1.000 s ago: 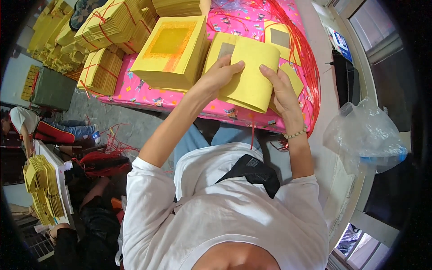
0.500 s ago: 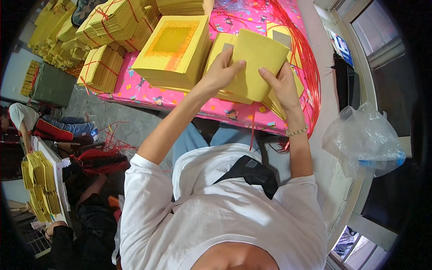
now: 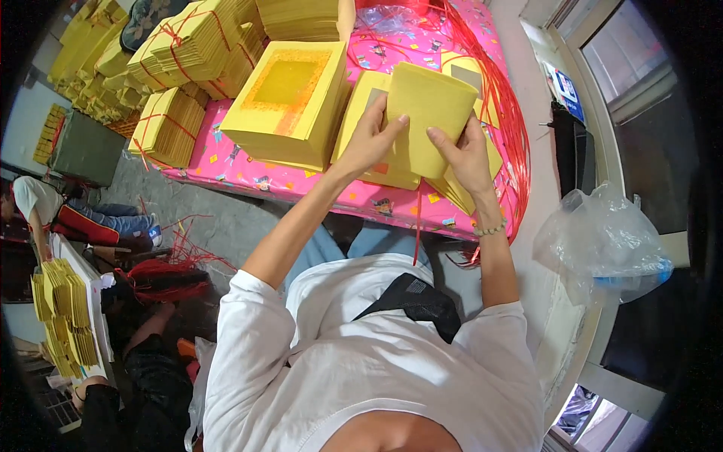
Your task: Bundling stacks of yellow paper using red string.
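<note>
Up at 1 o'clk, the folded yellow sheet [image 3: 433, 117] is gripped btwn L hand [image 3: 369, 143] & R hand [image 3: 468, 154], tilted, lifted off the pink cover [image 3: 226, 160]. Sheet sits at L hand's 2 o'clk & R hand's 11 o'clk. L thumb on its face by the near edge, fingers bunched at its 9 o'clk side; R thumb low on the face, fingers curled round behind. Both grips narrow, closed on paper; can't tell if 1 layer or several.

Paper matte, bendy, approx. rectangular, top edge bowed. Under it, toward 8 o'clk, a flat yellow pile [image 3: 352, 124] w/ grey square, partly hidden by L hand; another yellow sheet w/ grey patch [image 3: 465, 71] past it at 1 o'clk. At 11 o'clk: thick, blocky printed stack [image 3: 290, 94], dark-yellow square in mottled orange border. Further out, 10–11 o'clk, bundles [image 3: 173, 49] tied w/ red strips. Cover glossy, w/ small cartoon figures. Red strands [image 3: 516, 135], thin & shiny, hang at 2 o'clk. Beaded bracelet [image 3: 491, 227] on R wrist. Crumpled clear bag [image 3: 591, 233] at 3 o'clk.

Labels: blue-white pack [image 3: 565, 92], 2 o'clk, has print, too small to read.

Approx. 9 o'clk, co-worker in white top [image 3: 38, 200] by a bench [image 3: 94, 301] w/ yellow bundles.
</note>
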`<move>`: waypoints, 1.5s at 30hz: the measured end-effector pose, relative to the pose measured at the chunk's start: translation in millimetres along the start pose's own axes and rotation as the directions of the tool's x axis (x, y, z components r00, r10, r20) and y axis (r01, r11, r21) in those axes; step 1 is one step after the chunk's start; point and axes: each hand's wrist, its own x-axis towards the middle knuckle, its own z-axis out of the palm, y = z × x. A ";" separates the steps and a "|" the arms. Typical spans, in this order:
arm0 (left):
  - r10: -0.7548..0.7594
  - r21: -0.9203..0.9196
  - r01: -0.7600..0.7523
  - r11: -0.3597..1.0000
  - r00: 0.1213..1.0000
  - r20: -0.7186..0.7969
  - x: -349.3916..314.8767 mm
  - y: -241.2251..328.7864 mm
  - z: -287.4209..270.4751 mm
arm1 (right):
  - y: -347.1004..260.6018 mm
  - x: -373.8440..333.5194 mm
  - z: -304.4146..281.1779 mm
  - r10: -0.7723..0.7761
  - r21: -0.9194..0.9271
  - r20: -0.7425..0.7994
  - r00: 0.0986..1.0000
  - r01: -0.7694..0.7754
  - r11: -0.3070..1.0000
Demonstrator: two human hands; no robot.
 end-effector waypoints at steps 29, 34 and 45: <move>-0.019 -0.049 0.018 0.999 1.000 -0.014 -23.7 37.0 23.9 | -28.2 -22.4 8.3 0.170 0.149 0.000 0.985 -0.168 0.974; 0.024 -0.082 -0.024 0.996 1.000 -0.007 -34.1 43.5 37.3 | -36.1 -35.5 5.0 0.138 0.147 -0.014 0.990 -0.134 0.980; -0.005 -0.053 0.003 0.999 0.999 -0.041 -49.9 56.2 47.3 | -43.8 -50.7 12.9 0.168 0.273 -0.154 0.974 -0.121 0.954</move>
